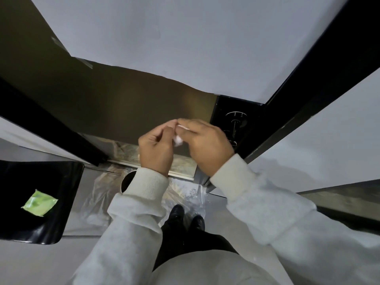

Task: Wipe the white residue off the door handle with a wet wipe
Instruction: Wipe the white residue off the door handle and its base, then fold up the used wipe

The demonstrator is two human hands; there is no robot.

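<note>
A small white wet wipe point(178, 140) is pinched between my left hand point(157, 148) and my right hand point(205, 145), held in front of the dark door. Both hands' fingertips meet at its top edge. The door handle point(235, 125) is a black lever on a black lock plate, just right of my right hand, which covers its lower part. I cannot make out white residue on it from here.
A black stool point(67, 182) at the left carries a green wet-wipe packet point(39, 203). Clear plastic sheeting point(98, 194) lies on the floor by a round dark bin point(128, 181). My black shoes point(186, 218) stand below. White paper point(164, 48) covers the door's upper part.
</note>
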